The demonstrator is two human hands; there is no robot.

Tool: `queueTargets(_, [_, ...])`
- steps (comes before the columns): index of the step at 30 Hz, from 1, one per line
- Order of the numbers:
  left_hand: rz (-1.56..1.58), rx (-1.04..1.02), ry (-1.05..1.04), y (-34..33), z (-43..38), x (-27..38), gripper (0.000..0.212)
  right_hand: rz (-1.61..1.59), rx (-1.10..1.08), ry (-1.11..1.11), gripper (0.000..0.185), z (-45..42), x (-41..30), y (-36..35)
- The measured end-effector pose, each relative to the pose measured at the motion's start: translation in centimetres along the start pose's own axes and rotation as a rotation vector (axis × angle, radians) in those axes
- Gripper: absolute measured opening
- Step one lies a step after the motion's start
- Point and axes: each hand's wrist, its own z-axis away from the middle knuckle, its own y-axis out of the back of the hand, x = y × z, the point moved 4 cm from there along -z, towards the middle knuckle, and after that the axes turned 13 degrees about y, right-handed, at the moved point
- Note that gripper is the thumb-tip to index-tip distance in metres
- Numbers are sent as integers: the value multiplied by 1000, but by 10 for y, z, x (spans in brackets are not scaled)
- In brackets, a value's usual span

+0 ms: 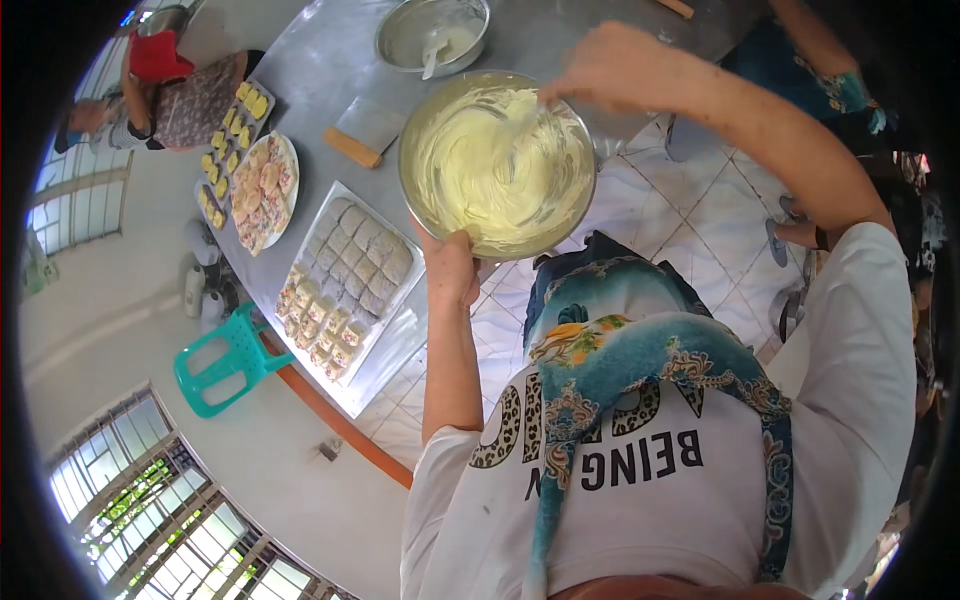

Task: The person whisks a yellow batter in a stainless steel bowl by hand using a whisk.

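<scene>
My left hand (451, 268) grips the near left rim of a metal mixing bowl (406, 187), thumb over the edge. Pale yellow cream (472, 165) is spread around the inside of the bowl in swirls. Over the bowl's far right side, my right hand (600, 71) is closed on a blurred utensil (526, 124) that dips into the cream. Its kind cannot be made out. Left of the bowl, a tray (411, 289) carries greyish cut bread squares (360, 251) and several pieces with cream and colourful topping (319, 322).
A second metal bowl (386, 45) with a white spatula (431, 58) stands beyond mine. A wooden-handled scraper (352, 148) lies on the metal table (315, 105). Further left are a plate of decorated buns (262, 184), a pastry tray (262, 120) and a person (195, 105). Another person (795, 67) stands right.
</scene>
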Motion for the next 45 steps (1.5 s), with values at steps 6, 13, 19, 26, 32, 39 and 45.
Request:
queueTargets(6, [98,26,-177,13,-15,1,82,-334,-285,-154,32,13,-25,-18])
queueTargets(13, [162,46,-63,-5,-11,-12,86,-375,-135,-296,36,4,2,-15])
queueTargets(19, [296,-72,-51,3,-4,-7,90,-484,-304,-157,37,5,-38,-6])
queueTargets(26, [251,-97,-60,5,-21,-10,95,-426,-249,-123,36,2,-24,-16])
queueTargets(32, [256,-76,-182,-2,-27,-11,85,-418,-211,-348,37,12,5,-6])
queueTargets(39, [292,-73,-214,8,-46,-30,85,-592,-154,-167,38,7,-9,-35])
queueTargets(45, [237,-84,-110,-21,-31,-17,93,-638,51,-237,38,11,-14,-65])
